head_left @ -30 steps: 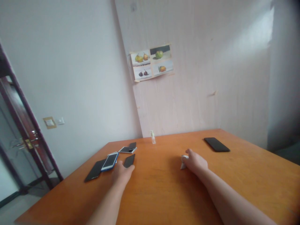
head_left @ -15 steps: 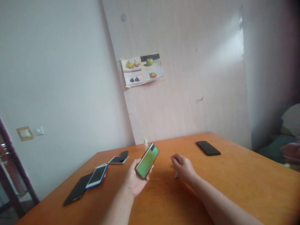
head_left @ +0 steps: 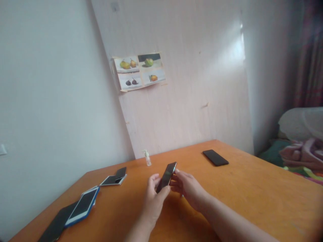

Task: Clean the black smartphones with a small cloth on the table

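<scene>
My left hand [head_left: 154, 198] is closed around a smartphone [head_left: 166, 177], thumb along the near side and fingers behind. Its dark screen side faces up toward me, and the phone is tilted above the table. At the phone's right edge is my right hand [head_left: 189, 188], thumb and forefinger by the upper edge and the other fingers curled. A small pale bit [head_left: 182, 195] shows beneath those curled fingers; its kind is hidden.
An orange-brown wooden table [head_left: 242, 195] lies under my hands. To the left are a blue-edged tablet [head_left: 83, 205] over a black slab [head_left: 57, 223], and a white device [head_left: 109, 180] under a dark phone [head_left: 120, 173]. Behind stand a pump bottle [head_left: 147, 159] and, rightward, a black phone [head_left: 215, 157].
The phone has turned from its green back to its dark screen side. My right hand has moved left to the phone's edge. The camera view has swung right.
</scene>
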A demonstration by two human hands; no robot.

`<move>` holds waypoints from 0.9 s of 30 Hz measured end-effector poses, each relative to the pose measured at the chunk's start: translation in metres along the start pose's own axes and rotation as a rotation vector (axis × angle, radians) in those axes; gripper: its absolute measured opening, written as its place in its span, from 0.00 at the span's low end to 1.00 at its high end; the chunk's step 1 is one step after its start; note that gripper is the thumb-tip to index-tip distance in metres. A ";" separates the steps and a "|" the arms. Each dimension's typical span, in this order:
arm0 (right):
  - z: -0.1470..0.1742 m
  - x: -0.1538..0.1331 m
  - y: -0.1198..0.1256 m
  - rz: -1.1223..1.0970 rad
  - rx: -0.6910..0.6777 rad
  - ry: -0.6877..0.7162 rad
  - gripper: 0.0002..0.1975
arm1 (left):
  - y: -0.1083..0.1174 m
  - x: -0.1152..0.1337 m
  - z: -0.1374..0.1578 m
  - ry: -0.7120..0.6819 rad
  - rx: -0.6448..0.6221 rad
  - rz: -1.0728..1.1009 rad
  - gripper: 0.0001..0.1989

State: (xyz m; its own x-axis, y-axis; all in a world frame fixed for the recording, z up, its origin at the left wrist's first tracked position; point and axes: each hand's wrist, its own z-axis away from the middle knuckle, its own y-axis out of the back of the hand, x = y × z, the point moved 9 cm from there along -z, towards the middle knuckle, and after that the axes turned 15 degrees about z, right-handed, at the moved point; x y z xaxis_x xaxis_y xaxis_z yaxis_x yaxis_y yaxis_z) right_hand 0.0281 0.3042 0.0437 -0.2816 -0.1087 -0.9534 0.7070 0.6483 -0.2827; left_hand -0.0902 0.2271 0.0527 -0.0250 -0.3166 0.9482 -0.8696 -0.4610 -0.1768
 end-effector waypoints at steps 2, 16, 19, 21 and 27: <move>0.000 0.001 -0.002 -0.059 -0.016 -0.015 0.17 | -0.003 0.006 0.002 -0.136 0.000 -0.156 0.34; -0.007 0.003 0.014 -0.063 0.075 0.014 0.14 | -0.016 0.033 0.016 -0.335 0.097 -0.333 0.39; -0.007 0.000 0.011 -0.064 0.047 0.044 0.14 | -0.009 0.027 0.003 -0.172 0.113 -0.131 0.30; -0.006 -0.003 0.007 -0.053 0.029 0.054 0.15 | -0.009 0.025 -0.005 -0.066 0.094 0.004 0.26; 0.001 -0.011 -0.005 0.046 -0.008 0.054 0.17 | -0.011 0.040 -0.031 0.029 0.069 0.180 0.26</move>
State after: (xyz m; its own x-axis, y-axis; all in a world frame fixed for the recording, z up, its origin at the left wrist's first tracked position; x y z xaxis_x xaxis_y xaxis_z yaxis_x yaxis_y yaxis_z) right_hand 0.0282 0.3012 0.0554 -0.2838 -0.0383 -0.9581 0.7149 0.6575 -0.2380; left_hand -0.0972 0.2453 0.1009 -0.1922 -0.3751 0.9069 -0.8140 -0.4552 -0.3608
